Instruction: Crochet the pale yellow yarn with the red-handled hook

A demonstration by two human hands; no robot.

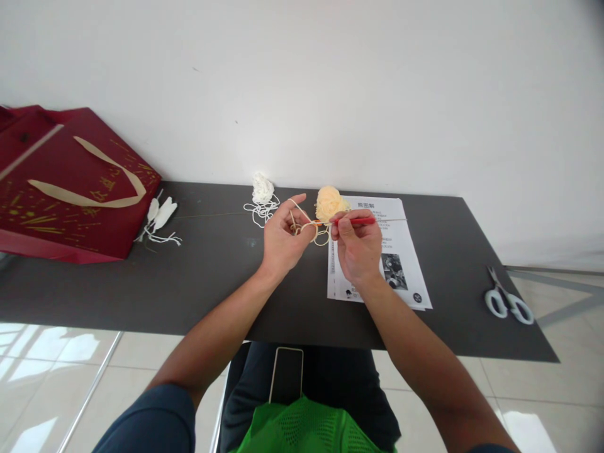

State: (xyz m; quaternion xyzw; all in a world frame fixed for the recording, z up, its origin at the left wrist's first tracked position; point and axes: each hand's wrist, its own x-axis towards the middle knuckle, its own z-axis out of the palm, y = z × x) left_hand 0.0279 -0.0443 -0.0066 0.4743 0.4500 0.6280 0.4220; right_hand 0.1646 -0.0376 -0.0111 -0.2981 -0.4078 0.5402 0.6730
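My right hand (358, 245) grips a red-handled crochet hook (362, 221), whose tip points left toward my other hand. Cream yarn (306, 226) runs around the fingers of my left hand (285, 236), which pinches it close to the hook's tip. A loose loop of this yarn hangs between the two hands. Just behind them sits a pale yellow ball of yarn (329, 202). White yarn (262, 189) lies in a tangled heap behind my left hand. Under my right hand are printed sheets (401, 264) with text and a dark picture.
A dark red gift bag (70, 189) stands at the left, with small white knitted pieces (163, 212) beside it. White-handled scissors (507, 302) lie near the right edge of the dark table (453, 251). A phone (287, 372) rests on my lap.
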